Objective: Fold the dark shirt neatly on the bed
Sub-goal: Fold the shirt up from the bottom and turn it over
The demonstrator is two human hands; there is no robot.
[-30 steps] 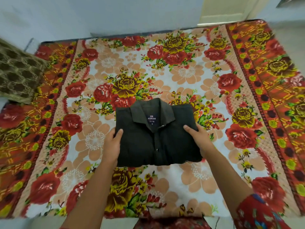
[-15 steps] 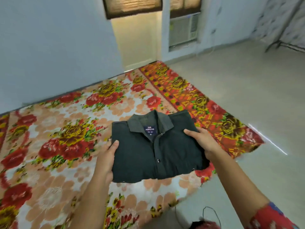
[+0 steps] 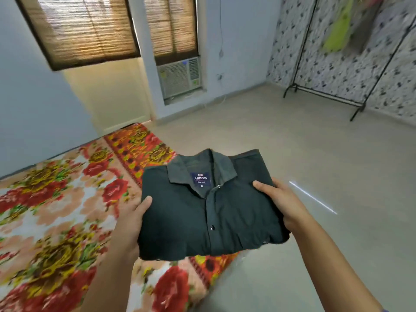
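The dark shirt (image 3: pixel 191 212) is folded into a neat rectangle, collar and blue label facing up, buttons down its front. It is lifted in the air above the right edge of the bed (image 3: pixel 56 199) and partly over the floor. My left hand (image 3: pixel 130 224) grips its left edge, thumb on top. My right hand (image 3: pixel 281 199) grips its right edge, thumb on top and fingers underneath. The bed wears a floral sheet of red and yellow roses.
Bare grey floor (image 3: pixel 292 154) stretches to the right of the bed. A black clothes rack (image 3: pixel 326 95) with hanging garments stands at the far right wall. A window air conditioner (image 3: pixel 180 76) and blinds (image 3: pixel 85 32) are on the far wall.
Both hands lifted the folded shirt off the bed and carried it to the right, past the bed's edge. My view swung right and up toward the floor and the far wall.
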